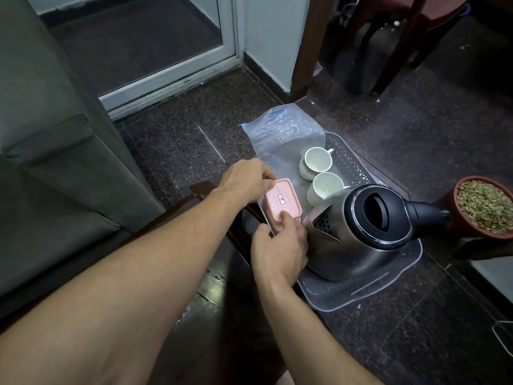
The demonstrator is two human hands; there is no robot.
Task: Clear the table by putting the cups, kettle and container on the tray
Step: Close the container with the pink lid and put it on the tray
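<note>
A pink lidded container [283, 202] sits at the left edge of the clear grey tray [361, 293], which lies on the dark floor. My left hand [247, 179] grips the container's far end and my right hand [280, 248] holds its near end, thumb on the lid. Two white cups stand on the tray: one [316, 162] at the far end, the other [324, 187] just nearer. A steel kettle [361, 234] with a black lid and handle fills the tray's near half, right beside my right hand.
A clear plastic bag [280, 132] lies under the tray's far end. A terracotta pot of grains [483, 207] stands to the right. A dark wooden table [216, 273] is below my arms, a grey sofa [50, 151] at left, chair legs [388, 65] behind.
</note>
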